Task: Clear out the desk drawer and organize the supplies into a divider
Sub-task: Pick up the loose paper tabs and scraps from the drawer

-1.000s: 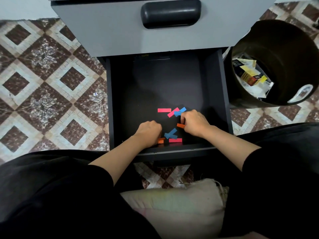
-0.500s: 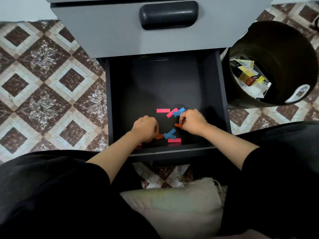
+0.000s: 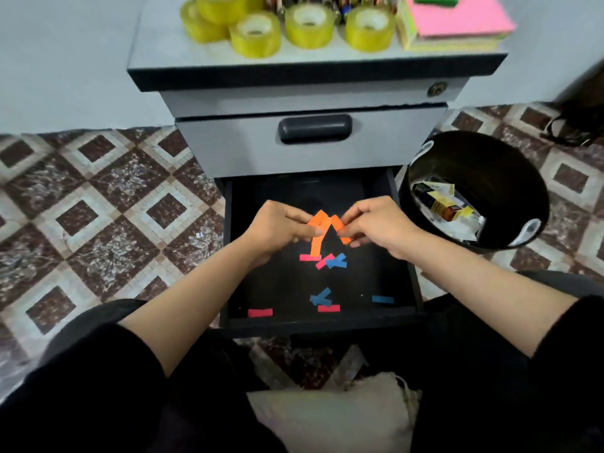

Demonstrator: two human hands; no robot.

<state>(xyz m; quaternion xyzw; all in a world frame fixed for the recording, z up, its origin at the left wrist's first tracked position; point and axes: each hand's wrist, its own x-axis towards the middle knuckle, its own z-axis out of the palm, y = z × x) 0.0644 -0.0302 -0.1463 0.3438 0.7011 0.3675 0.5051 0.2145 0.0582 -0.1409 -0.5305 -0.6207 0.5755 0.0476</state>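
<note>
Orange strips [image 3: 319, 221] pinched between left hand [image 3: 277, 228], right hand [image 3: 380, 227] (above drawer [image 3: 362, 276]).

Both hands meet above the open black drawer [image 3: 405, 256], the left hand [image 3: 277, 228] and right hand [image 3: 380, 225] pinching a bunch of orange paper strips [image 3: 322, 228] between them. Below the grip, pink strips [image 3: 260, 312] and blue strips [image 3: 336, 260] lie scattered on the drawer floor.

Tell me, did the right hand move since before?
Yes. The right hand rose from beside the pink and blue strips toward the drawer's back, pinching orange strips.
</note>
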